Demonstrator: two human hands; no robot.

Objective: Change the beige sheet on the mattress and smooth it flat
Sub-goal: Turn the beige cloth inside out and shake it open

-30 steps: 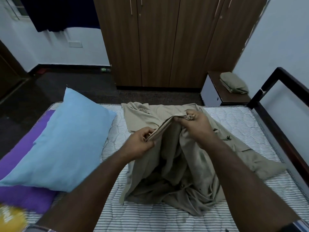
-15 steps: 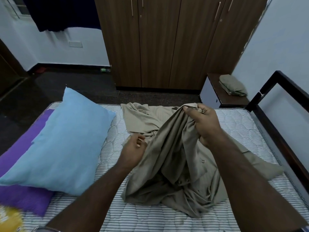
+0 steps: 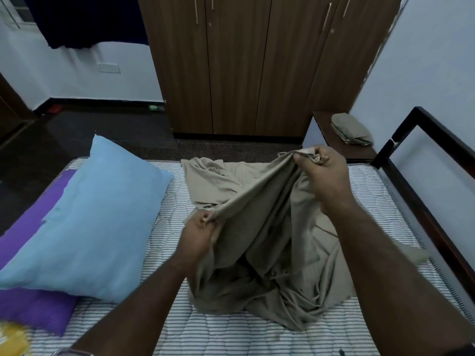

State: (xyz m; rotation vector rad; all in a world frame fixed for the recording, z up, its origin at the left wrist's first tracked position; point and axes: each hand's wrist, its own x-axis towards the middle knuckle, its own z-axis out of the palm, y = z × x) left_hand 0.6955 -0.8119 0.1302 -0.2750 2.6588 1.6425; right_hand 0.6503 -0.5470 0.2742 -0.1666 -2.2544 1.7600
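A crumpled beige sheet (image 3: 267, 253) lies heaped in the middle of the striped mattress (image 3: 231, 330). My right hand (image 3: 323, 176) pinches one part of its edge and holds it up high toward the far side. My left hand (image 3: 198, 235) grips the same edge lower and nearer to me, so the cloth stretches taut between the two hands. The rest of the sheet hangs and bunches under them.
A light blue pillow (image 3: 84, 222) lies on a purple pillow (image 3: 30, 304) at the left of the mattress. A dark bed frame (image 3: 431, 191) runs along the right. A folded beige cloth (image 3: 350, 129) rests on a side table (image 3: 336, 147). A wooden wardrobe (image 3: 257, 62) stands beyond.
My hands were close together on the sheet's edge. They have moved apart: the right hand rose up and to the right, the left slid down along the edge.
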